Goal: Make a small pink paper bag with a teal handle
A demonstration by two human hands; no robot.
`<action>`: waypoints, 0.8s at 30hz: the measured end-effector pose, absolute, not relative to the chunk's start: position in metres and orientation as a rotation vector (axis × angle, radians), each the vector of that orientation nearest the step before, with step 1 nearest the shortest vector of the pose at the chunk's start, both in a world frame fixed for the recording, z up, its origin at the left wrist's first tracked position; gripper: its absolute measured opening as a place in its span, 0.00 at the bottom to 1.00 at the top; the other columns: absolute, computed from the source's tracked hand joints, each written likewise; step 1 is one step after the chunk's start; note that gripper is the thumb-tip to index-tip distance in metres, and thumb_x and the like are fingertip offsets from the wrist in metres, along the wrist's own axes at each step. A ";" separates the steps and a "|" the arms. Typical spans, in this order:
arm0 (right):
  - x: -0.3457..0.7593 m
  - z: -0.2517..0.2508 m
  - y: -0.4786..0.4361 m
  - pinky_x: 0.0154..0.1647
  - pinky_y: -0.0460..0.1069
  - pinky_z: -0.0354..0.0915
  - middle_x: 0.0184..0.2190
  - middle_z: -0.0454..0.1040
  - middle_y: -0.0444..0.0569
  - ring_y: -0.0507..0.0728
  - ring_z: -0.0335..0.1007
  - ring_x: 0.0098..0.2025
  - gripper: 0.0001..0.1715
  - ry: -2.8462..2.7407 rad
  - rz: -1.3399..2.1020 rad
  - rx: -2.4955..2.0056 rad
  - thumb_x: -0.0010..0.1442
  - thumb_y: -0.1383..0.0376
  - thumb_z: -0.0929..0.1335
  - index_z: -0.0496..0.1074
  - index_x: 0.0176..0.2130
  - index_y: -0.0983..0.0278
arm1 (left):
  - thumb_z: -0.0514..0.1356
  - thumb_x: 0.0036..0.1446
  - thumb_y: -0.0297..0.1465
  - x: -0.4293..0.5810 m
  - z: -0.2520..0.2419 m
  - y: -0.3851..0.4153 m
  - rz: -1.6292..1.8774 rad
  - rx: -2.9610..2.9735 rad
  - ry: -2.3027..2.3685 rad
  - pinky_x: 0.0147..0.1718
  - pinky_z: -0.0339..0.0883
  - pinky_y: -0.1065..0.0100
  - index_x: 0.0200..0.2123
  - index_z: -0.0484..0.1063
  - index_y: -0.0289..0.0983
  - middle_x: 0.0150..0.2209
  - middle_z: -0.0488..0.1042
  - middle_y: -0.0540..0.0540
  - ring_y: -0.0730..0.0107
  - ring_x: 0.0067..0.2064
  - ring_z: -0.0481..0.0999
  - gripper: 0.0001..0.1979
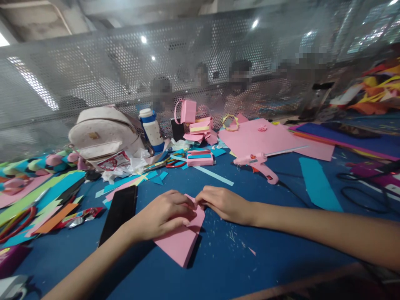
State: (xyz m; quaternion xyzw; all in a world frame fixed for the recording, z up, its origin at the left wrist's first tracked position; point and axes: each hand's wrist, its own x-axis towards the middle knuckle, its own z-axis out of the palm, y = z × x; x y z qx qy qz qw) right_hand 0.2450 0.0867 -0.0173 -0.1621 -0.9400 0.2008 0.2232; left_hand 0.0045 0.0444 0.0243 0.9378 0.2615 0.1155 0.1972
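A folded piece of pink paper (pixel 179 246) lies on the blue table in front of me, one long side turned up into a narrow edge. My left hand (pixel 165 214) rests over it, fingers curled onto its upper part. At its far corner, my right hand (pixel 223 204) pinches the paper with fingers pressed together. Both hands' fingertips nearly meet there. Beyond the hands is a pink glue gun (pixel 259 164) on its side, a glue stick jutting from its back. Left of the paper lies a black phone (pixel 120 212), partly covered by my left forearm.
A white backpack (pixel 103 133) and a bottle (pixel 152 129) stand at the back left. Small pink paper boxes (pixel 200 157), scissors (pixel 176 160) and paper strips lie mid-table. Large pink sheets (pixel 250 139) and a blue strip (pixel 319 183) are on the right, near the glue gun's cable (pixel 293 191).
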 end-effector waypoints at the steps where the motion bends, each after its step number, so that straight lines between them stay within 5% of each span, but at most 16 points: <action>1: 0.245 -0.018 0.087 0.42 0.48 0.64 0.36 0.72 0.50 0.54 0.67 0.39 0.13 -2.591 0.552 -0.442 0.68 0.73 0.58 0.69 0.46 0.67 | 0.45 0.68 0.43 0.005 0.024 0.044 0.325 2.627 0.732 0.51 0.59 0.62 0.44 0.75 0.38 0.49 0.74 0.42 0.61 0.50 0.72 0.22; 24: 0.246 -0.021 0.085 0.43 0.48 0.65 0.37 0.73 0.53 0.55 0.69 0.40 0.12 -2.605 0.547 -0.405 0.67 0.72 0.61 0.71 0.45 0.68 | 0.45 0.68 0.43 0.005 0.026 0.044 0.292 2.631 0.745 0.50 0.57 0.62 0.44 0.74 0.38 0.49 0.74 0.43 0.62 0.48 0.71 0.22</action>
